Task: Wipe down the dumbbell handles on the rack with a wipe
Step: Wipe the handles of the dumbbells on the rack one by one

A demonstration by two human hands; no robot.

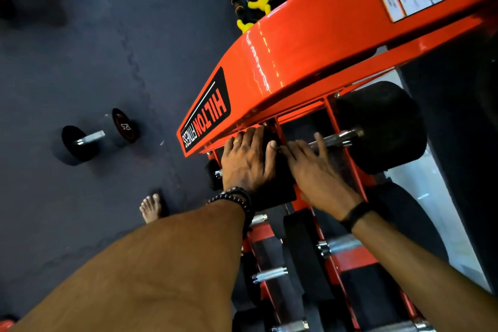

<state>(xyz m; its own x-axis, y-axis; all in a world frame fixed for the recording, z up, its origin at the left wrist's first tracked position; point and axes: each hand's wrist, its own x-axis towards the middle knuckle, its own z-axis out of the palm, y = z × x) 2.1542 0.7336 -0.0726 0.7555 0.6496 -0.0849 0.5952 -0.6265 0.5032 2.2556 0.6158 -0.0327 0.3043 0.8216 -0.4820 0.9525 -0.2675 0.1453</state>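
Hands meet on the orange rack (310, 43). Your left hand (246, 160) lies flat with straight fingers on the black head of a dumbbell (272, 188), just under the rack's top beam. Your right hand (315, 167) reaches past it, fingers extended onto the steel handle (336, 139) of a large dumbbell (385, 127) just beyond your fingertips; whether it grips the handle I cannot tell. I cannot make out a wipe under either hand. More dumbbell handles (269, 274) sit on the rack below your wrists. Far left of your left hand, a small dumbbell (99, 136) lies on the floor (80, 48).
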